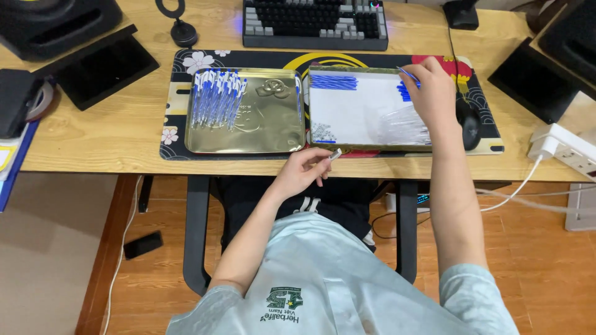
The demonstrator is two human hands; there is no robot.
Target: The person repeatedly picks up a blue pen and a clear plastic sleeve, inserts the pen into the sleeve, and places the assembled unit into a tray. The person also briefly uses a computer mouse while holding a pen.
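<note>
Two trays lie side by side on a dark desk mat. The gold tray (267, 127) on the left holds several assembled blue-and-white pens (216, 96) at its far left. The white-lined tray (354, 118) on the right holds blue refills (333, 82) at the back, clear pen barrels (403, 127) at the right and small springs (323, 131) at the front left. My right hand (431, 93) reaches over the right tray's far right corner, pinching a thin blue part (408, 75). My left hand (304, 170) hovers at the desk's front edge, gripping a small clear pen piece (335, 154).
A keyboard (315, 23) sits behind the trays, with a round stand (182, 28) to its left. A black mouse (469, 124) lies right of the white tray. Dark devices (105, 65) flank the mat. A white power strip (568, 149) rests at the right edge.
</note>
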